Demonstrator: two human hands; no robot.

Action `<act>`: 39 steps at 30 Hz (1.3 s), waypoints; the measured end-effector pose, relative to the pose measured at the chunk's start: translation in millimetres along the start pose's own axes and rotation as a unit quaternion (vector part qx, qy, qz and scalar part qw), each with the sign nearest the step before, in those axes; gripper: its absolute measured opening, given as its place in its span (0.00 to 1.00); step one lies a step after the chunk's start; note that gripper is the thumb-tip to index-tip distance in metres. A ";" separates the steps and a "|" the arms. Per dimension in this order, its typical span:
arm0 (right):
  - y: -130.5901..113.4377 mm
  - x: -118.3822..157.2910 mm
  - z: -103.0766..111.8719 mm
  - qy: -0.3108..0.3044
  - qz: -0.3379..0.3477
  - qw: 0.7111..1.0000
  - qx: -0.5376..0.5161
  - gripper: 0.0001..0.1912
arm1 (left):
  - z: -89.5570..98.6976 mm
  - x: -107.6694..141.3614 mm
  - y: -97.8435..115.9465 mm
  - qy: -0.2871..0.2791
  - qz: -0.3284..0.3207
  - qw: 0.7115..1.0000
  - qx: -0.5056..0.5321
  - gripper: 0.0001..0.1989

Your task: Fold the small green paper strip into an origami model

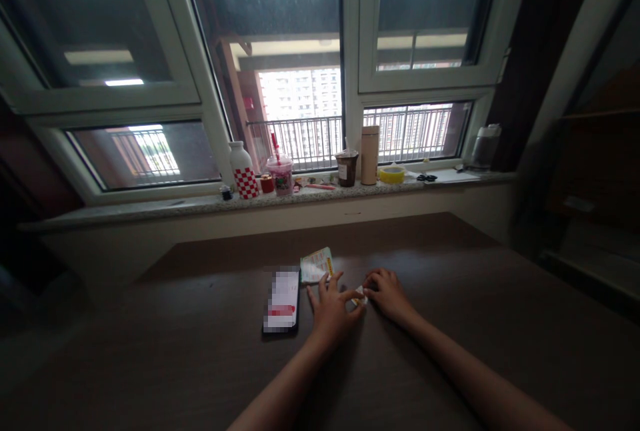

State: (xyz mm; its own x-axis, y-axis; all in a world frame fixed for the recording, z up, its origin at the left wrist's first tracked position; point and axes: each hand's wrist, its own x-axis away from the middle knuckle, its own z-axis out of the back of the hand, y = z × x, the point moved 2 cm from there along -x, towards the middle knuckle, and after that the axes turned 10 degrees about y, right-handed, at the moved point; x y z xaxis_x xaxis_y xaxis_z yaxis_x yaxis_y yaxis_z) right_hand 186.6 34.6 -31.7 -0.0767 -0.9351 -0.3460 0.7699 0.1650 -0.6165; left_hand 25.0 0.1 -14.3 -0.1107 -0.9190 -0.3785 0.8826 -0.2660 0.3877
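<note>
Both forearms are lying over a brown counter (200,378). Nearest, the left hand (333,308) is pinching a small white-and-yellow piece (359,297) between thumb and forefinger, its other fingers spreading forward. The right hand (389,292) is curling beside it, fingertips touching the piece's right edge; whether they are gripping it, I cannot tell. Left of the left hand, a phone (283,301) is lying face up with its screen glowing. A printed packet (316,266) is lying just beyond the left fingers, near the phone's top. Farther off, a stone sill (125,213) is carrying a red-checked white bottle (245,176), a pink cup (281,176) with a straw, a brown cup (347,170), a tan flask (369,154) and yellow tape (392,174). Behind the windows, a railing (300,144) is standing before a pale high-rise (313,94).
</note>
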 end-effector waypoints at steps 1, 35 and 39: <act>1.3 -0.4 -0.4 0.001 0.000 1.000 -0.006 0.05 | 0.5 0.0 0.1 -0.001 -0.004 1.000 -0.004 0.12; 0.1 6.2 6.4 0.029 0.025 0.999 -0.018 0.05 | 3.3 -2.2 4.0 -0.028 0.015 0.999 -0.008 0.12; 0.0 7.0 6.5 0.029 0.042 0.998 -0.020 0.04 | 6.5 -1.9 5.2 -0.036 0.019 0.999 -0.019 0.13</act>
State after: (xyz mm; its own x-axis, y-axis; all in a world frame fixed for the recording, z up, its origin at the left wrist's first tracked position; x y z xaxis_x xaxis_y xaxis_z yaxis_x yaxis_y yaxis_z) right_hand 190.2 26.0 -29.5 -0.0516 -0.8977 -0.4376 0.7487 0.2552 -0.6118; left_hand 26.9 -1.4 -6.2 -0.1074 -0.9472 -0.3022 0.9031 -0.2201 0.3688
